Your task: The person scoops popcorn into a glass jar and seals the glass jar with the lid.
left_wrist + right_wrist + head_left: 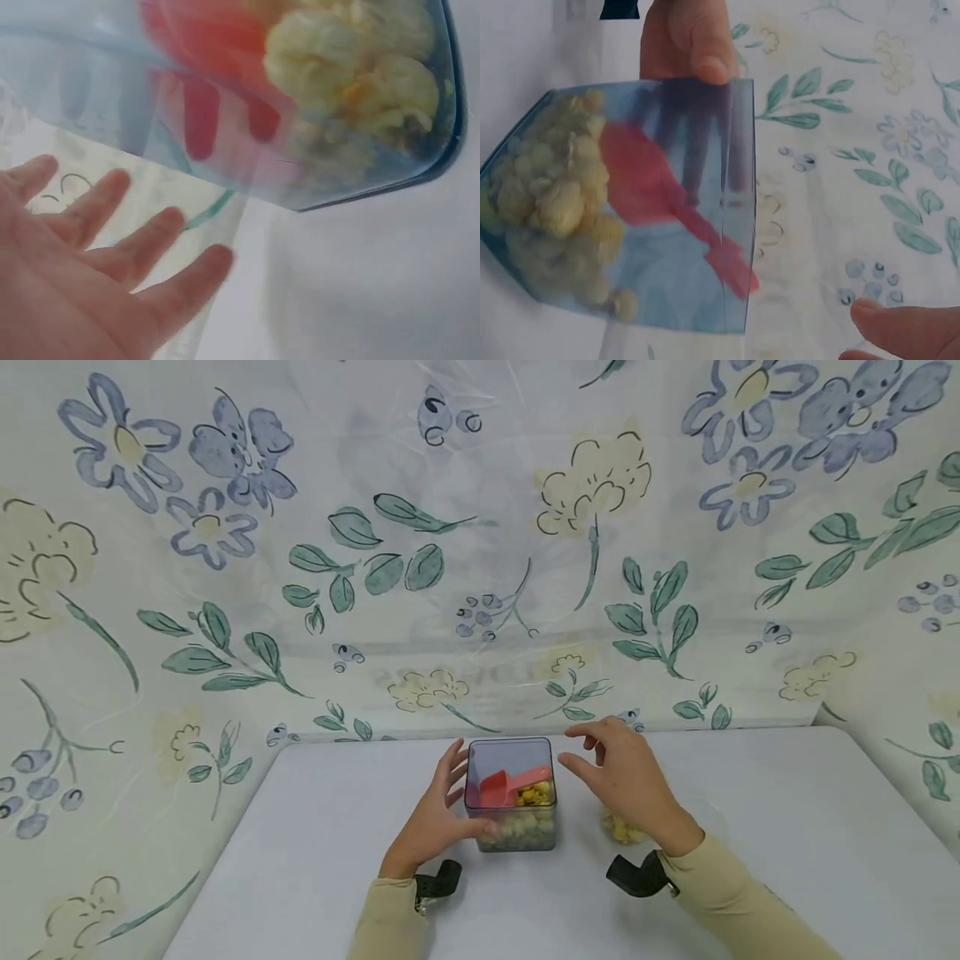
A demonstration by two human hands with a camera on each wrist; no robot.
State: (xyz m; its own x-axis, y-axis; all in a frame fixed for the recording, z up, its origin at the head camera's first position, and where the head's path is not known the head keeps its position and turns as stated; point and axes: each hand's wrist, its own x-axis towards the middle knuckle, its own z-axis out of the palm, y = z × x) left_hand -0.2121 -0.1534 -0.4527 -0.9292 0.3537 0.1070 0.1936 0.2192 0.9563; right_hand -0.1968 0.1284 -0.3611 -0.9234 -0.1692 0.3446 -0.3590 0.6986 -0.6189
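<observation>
A clear square container (512, 793) stands on the white table (750, 827) near its far edge, directly before you. It holds yellowish popcorn-like pieces (525, 827) and a red scoop (510, 785) leaning inside, handle toward the right wall. Your left hand (435, 814) rests against the container's left side, fingers straight along the wall and thumb across its near face; nothing is gripped. Your right hand (626, 781) hovers just right of the container, fingers relaxed and spread, holding nothing. A small heap of the same pieces (622, 831) lies on the table under that hand. A floral cloth (225, 568) backs the scene.
</observation>
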